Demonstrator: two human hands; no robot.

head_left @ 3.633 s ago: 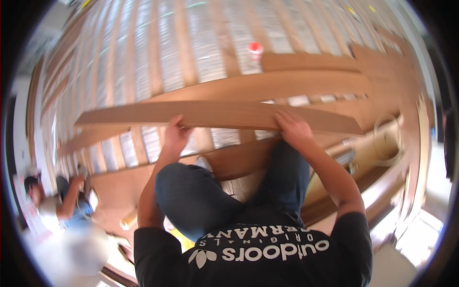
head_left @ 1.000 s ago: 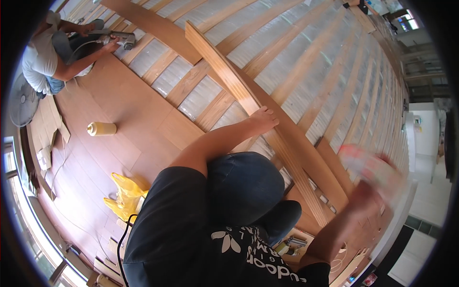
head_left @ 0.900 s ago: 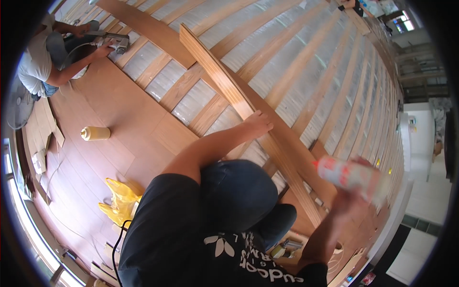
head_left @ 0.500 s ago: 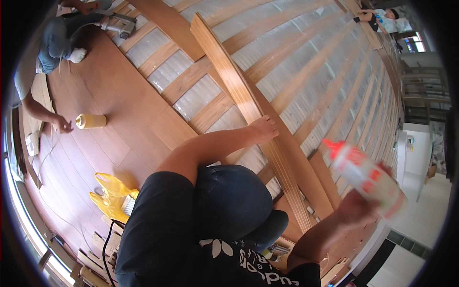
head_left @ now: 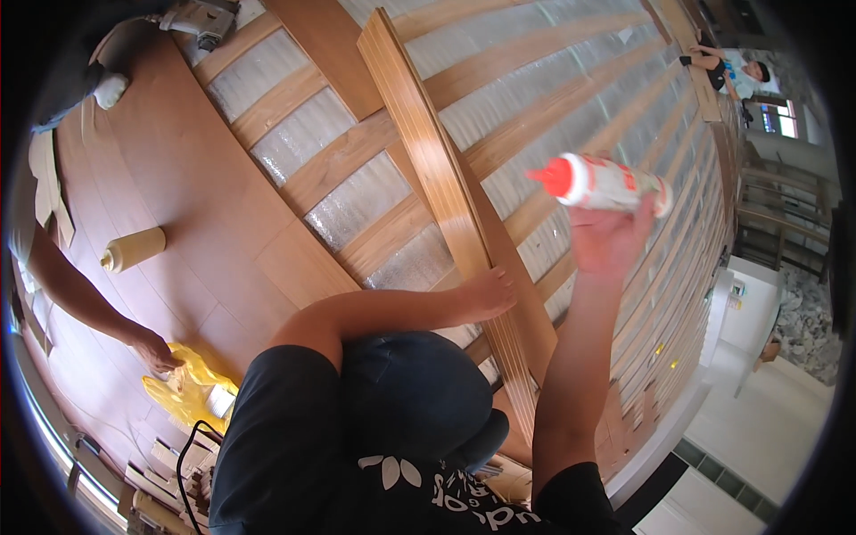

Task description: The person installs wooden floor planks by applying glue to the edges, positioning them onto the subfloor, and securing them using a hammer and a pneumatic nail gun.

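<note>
My left hand [head_left: 488,292] grips the long grooved edge of a wooden plank [head_left: 413,125] that lies diagonally across pale wooden battens [head_left: 312,169] and silvery foil underlay. To the right, my right hand [head_left: 606,234] is raised, wrapped round a white glue bottle [head_left: 615,183] with red markings and a red nozzle, held nearly sideways and blurred by motion. A flat board [head_left: 522,299] lies alongside the plank on its right, partly hidden behind it.
A co-worker's hand [head_left: 159,355] reaches into a yellow plastic bag [head_left: 178,397]. A cream bottle [head_left: 134,251] lies on laid flooring [head_left: 196,267]. A pneumatic tool [head_left: 207,20] is at the top left. Another person [head_left: 727,71] sits far right.
From gripping the plank with both hands, my right hand came to hold the glue bottle, now swung up and leftward. The co-worker's hand moved down to the yellow bag.
</note>
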